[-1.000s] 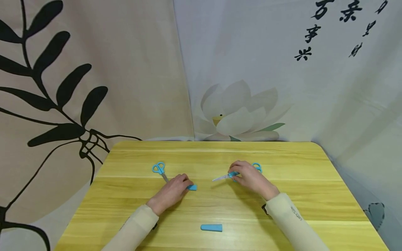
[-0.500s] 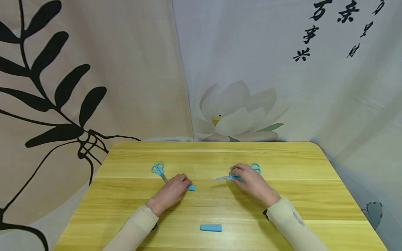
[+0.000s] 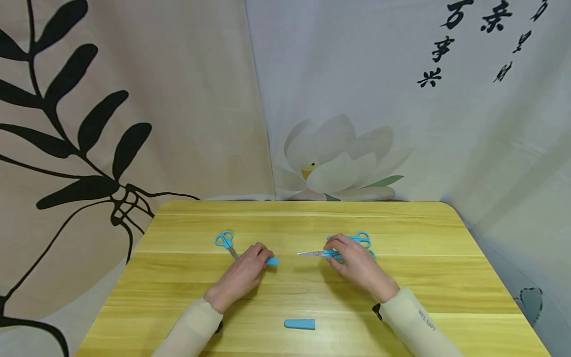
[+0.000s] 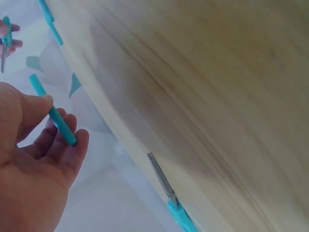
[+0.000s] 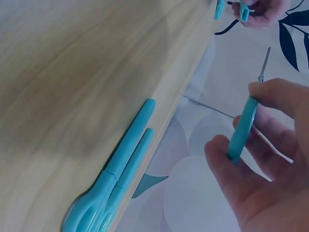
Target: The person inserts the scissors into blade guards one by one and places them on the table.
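My left hand [image 3: 243,275] pinches a blue scissors cover [image 4: 62,126] between thumb and fingertips, held above the table. Its end [image 3: 272,261] points right, towards the blades. My right hand [image 3: 359,267] grips small scissors by their blue handles [image 5: 243,126]; their bare closed blades [image 3: 311,254] point left at the cover, with a gap between. Just beyond my left hand lies another pair of scissors [image 3: 224,239], its blades [image 4: 164,181] uncovered and partly hidden by that hand in the head view. A second blue cover [image 3: 300,324] lies near the front of the table.
Two blue scissors with covered blades [image 5: 130,140] appear side by side in the right wrist view. Their handles [image 3: 363,239] show behind my right hand in the head view. The wooden table [image 3: 428,233] ends at a printed cloth backdrop [image 3: 214,99].
My left hand has risen slightly with the cover, away from the table. The scissors in my right hand have turned so that the blades lie nearly level, and their tip has come slightly left.
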`<state>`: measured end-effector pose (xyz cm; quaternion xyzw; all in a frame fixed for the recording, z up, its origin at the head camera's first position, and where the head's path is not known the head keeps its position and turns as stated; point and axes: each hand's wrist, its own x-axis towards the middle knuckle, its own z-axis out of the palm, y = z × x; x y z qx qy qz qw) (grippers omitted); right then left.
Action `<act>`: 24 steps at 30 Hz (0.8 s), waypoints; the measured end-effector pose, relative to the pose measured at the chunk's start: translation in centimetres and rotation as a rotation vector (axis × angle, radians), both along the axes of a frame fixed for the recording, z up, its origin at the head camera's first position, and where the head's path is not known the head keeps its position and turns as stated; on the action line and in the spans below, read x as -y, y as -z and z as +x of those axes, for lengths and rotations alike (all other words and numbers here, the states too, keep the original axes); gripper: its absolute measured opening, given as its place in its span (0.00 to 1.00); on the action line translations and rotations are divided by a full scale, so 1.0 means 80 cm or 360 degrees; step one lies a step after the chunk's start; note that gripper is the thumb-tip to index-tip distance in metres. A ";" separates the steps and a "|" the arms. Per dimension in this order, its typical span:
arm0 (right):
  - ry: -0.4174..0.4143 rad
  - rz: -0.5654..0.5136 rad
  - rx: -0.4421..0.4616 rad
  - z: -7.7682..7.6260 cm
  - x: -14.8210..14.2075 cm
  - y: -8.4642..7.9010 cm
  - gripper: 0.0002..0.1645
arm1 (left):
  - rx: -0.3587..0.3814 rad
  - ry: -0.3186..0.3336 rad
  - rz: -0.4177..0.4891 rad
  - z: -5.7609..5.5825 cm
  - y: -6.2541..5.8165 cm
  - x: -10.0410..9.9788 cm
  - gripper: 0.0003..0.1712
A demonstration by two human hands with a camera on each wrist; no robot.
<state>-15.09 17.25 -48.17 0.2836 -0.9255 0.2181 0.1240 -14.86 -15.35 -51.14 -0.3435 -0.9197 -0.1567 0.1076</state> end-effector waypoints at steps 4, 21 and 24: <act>0.0024 -0.0009 -0.0014 0.005 0.002 -0.004 0.14 | 0.0042 -0.0036 0.0085 0.005 -0.006 -0.003 0.10; 0.0029 -0.0125 -0.0100 0.020 0.008 -0.003 0.13 | -0.0009 -0.0071 0.0269 0.023 -0.025 -0.016 0.15; 0.0032 -0.0130 -0.0097 0.022 0.009 -0.003 0.14 | -0.0022 -0.0075 0.0291 0.026 -0.026 -0.017 0.15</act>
